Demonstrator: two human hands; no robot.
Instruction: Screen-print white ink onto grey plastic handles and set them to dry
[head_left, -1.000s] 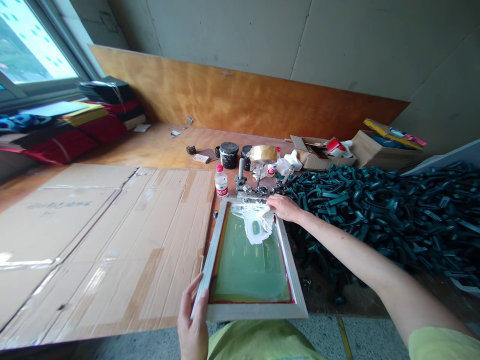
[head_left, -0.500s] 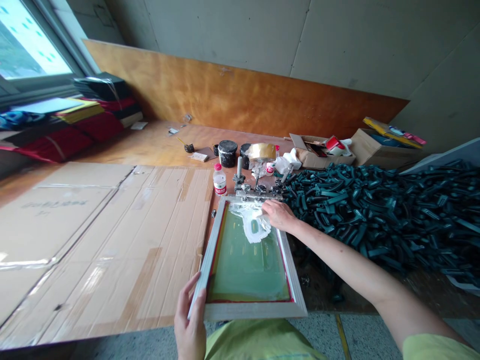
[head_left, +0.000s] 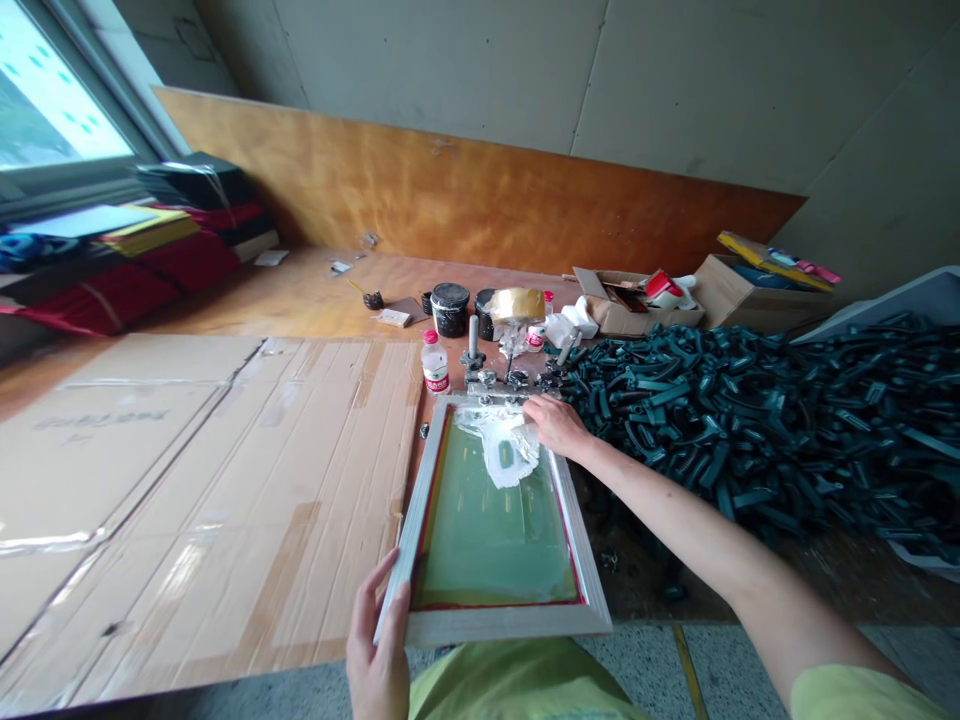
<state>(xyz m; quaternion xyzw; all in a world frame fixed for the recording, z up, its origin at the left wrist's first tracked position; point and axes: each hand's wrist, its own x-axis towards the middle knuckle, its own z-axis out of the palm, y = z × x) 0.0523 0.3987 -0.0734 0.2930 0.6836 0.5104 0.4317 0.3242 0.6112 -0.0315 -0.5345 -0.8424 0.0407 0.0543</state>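
Observation:
A silk-screen printing frame [head_left: 595, 560] with a pale metal border and green mesh [head_left: 487, 550] lies in front of me. White ink [head_left: 504, 462] is smeared over the upper part of the mesh, around a small clear patch. My left hand [head_left: 379, 635] is closed round the frame's near left corner, thumb on top. At the far right of the mesh my right hand [head_left: 556, 424] is closed on a small white-smeared squeegee, mostly hidden by the fingers. Beyond the frame's far edge stands a metal hinge clamp [head_left: 516, 386] with knobs.
Flattened cardboard [head_left: 225, 500] covers the table at left. A heap of dark green plastic parts [head_left: 750, 420] lies at right. Behind the frame are a red-capped bottle [head_left: 435, 364], an ink-stained black tub [head_left: 450, 312], a tape roll [head_left: 517, 304] and an open carton [head_left: 637, 318].
The view has shifted slightly. My right hand stays at the far right of the mesh with almost no movement, and my left hand keeps its hold on the frame corner.

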